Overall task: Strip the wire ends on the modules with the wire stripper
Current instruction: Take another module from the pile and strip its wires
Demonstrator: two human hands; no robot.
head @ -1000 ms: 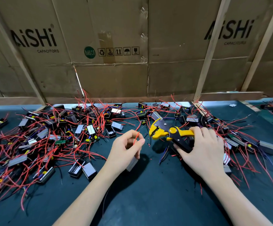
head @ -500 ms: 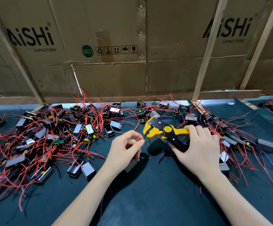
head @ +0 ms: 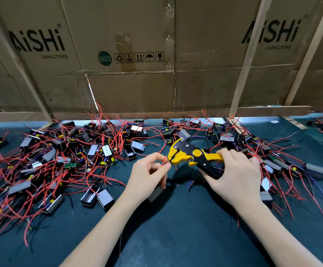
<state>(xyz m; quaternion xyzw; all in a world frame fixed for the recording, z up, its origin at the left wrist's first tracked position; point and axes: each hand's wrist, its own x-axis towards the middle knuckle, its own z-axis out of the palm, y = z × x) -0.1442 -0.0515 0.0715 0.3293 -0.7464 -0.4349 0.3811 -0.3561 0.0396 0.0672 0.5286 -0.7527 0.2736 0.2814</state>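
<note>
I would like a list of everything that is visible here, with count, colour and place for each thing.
wire stripper: one, yellow and black, above the mat at centre, its nose toward the left hand
red wire: one, red, its end at the stripper's nose
module: one, grey, under the left hand, mostly hidden
module piles: too many to count, black and grey with red wires, left, back and right of the mat
mat: one, dark green, covers the table
cardboard wall: brown, printed AiSHi, behind the table
wooden slats: several, pale, against the cardboard
left hand: pinches the red wire
right hand: grips the stripper handles
</note>
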